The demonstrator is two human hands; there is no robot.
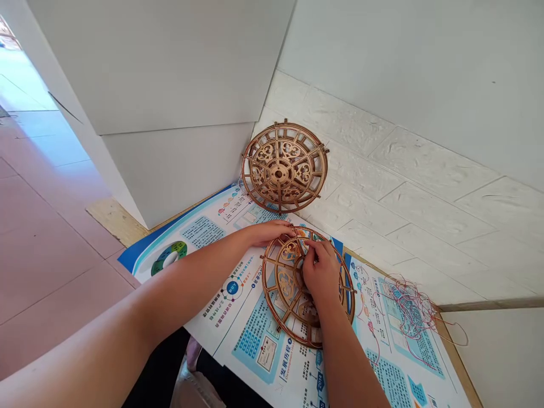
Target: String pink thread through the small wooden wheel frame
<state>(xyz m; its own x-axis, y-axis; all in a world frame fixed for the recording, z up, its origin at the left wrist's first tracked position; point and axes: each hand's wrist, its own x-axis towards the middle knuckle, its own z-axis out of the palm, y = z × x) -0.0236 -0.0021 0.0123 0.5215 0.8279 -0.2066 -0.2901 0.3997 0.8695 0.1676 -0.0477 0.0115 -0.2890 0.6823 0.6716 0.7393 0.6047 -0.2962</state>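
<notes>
The near openwork wooden wheel lies on the printed poster, its far rim held in the left hand's curled fingers, while the right hand bends over its middle, half-closed, whether pinching anything I cannot tell.

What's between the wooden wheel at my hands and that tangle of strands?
In the head view, printed sheet crossed by loose strands separates the wheel from the tangle.

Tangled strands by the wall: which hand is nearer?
Right. The right hand is over the lower wooden wheel, left of the tangled strands in the picture; the left hand is at that wheel's far rim, farther from them.
</notes>
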